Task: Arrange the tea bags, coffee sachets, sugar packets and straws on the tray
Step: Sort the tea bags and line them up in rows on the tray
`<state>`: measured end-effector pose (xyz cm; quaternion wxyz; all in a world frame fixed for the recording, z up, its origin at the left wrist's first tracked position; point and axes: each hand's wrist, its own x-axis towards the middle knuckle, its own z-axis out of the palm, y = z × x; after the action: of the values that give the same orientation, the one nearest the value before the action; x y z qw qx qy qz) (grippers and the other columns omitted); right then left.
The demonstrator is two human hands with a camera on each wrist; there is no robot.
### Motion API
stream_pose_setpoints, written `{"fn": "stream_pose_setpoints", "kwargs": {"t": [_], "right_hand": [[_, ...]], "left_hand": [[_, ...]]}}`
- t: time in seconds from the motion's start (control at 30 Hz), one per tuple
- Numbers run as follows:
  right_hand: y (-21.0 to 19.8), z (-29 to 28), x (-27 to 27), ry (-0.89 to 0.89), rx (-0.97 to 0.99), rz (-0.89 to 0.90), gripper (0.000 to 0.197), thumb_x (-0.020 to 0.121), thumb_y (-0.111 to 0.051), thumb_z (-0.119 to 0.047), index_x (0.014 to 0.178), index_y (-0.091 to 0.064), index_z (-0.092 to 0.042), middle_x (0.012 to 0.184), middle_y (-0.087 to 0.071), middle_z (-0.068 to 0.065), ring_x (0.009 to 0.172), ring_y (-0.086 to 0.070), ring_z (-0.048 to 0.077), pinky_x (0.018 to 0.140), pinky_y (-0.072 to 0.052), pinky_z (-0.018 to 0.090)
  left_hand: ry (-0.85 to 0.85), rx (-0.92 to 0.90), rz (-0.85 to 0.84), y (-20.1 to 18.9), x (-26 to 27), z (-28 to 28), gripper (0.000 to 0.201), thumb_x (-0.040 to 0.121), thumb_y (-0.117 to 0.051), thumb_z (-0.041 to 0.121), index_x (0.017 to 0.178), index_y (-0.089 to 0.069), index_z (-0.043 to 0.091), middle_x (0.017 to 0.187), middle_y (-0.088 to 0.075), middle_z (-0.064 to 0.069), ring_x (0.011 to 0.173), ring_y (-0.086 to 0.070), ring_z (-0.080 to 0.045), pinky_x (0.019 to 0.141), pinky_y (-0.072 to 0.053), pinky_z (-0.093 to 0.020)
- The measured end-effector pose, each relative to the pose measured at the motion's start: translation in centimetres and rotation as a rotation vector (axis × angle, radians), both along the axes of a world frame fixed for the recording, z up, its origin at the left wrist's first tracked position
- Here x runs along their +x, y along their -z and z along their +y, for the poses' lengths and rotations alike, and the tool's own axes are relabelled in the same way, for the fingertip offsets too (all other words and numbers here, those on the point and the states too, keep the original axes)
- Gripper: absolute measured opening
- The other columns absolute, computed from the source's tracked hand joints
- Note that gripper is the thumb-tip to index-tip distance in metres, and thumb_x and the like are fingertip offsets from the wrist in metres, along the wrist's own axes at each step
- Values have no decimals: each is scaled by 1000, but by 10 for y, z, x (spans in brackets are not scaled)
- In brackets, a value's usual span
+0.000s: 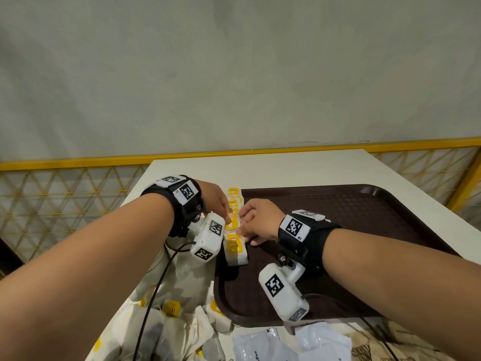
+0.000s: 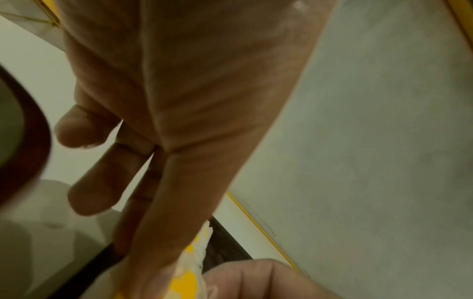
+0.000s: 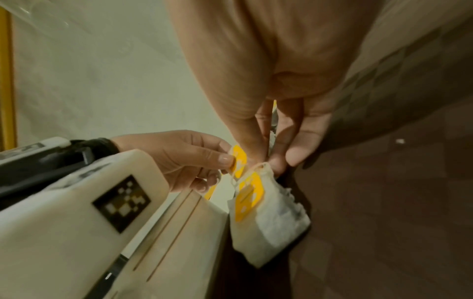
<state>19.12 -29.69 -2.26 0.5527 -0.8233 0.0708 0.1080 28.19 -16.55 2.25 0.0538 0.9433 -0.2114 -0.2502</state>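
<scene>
A row of white tea bags with yellow tags point(image 1: 235, 204) runs along the left edge of the brown tray point(image 1: 338, 204). Both hands meet at this row. My left hand point(image 1: 227, 217) pinches the yellow tag point(image 3: 239, 159) of one tea bag between thumb and finger. My right hand point(image 1: 241, 224) comes from the tray side, and its thumb and fingertips point(image 3: 266, 159) pinch the top of the nearest tea bag point(image 3: 268, 218), which lies on the tray rim. In the left wrist view, my left hand point(image 2: 143, 232) reaches down to a yellow-tagged tea bag point(image 2: 190, 269).
A loose pile of tea bags point(image 1: 169, 321) lies on the white table left of the tray's near corner. White sachets point(image 1: 260, 345) and brown printed packets point(image 1: 377, 353) lie in front of the tray. A clear plastic packet point(image 1: 182, 269) sits under my left wrist. The tray's middle is bare.
</scene>
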Motion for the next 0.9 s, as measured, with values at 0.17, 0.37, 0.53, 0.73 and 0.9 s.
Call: {"fn": "stream_pose_setpoints", "kwargs": {"t": [0.17, 0.37, 0.53, 0.73, 0.9], "right_hand": [[3, -1, -2, 49, 39, 29, 34, 82, -71, 0, 101, -46, -12, 70, -56, 9, 56, -57, 16, 52, -51, 28], [-3, -2, -10, -34, 6, 104, 45, 83, -68, 4, 117, -43, -11, 71, -58, 8, 55, -58, 13, 46, -50, 21], [-8, -4, -10, 5, 63, 36, 42, 85, -65, 6, 119, -47, -10, 77, -58, 6, 56, -60, 16, 46, -51, 24], [-8, -2, -6, 57, 45, 15, 35, 89, -58, 4, 119, -47, -10, 78, -61, 4, 58, -61, 19, 49, -51, 27], [-7, -6, -6, 78, 23, -20, 26, 85, -68, 0, 102, -51, -10, 73, -58, 6, 55, -60, 17, 54, -54, 31]], "left_hand": [[7, 2, -63, 1, 0, -4, 27, 85, -70, 32, 107, -68, 17, 87, -61, 7, 67, -53, -4, 49, -39, -14], [20, -20, -70, 6, 0, -7, 21, 84, -71, 27, 103, -68, 17, 75, -58, 10, 62, -52, -2, 38, -37, -8], [-43, -144, -97, 0, 3, -3, 18, 84, -70, 36, 79, -65, 19, 72, -60, 7, 66, -55, -7, 52, -41, -19], [63, 49, 30, -7, -8, 0, 23, 78, -74, 42, 88, -69, 22, 72, -60, 11, 69, -53, -6, 56, -42, -18], [79, 24, 12, -2, -9, -2, 6, 84, -71, 29, 86, -68, 24, 72, -62, 11, 61, -54, -2, 45, -42, -11]]}}
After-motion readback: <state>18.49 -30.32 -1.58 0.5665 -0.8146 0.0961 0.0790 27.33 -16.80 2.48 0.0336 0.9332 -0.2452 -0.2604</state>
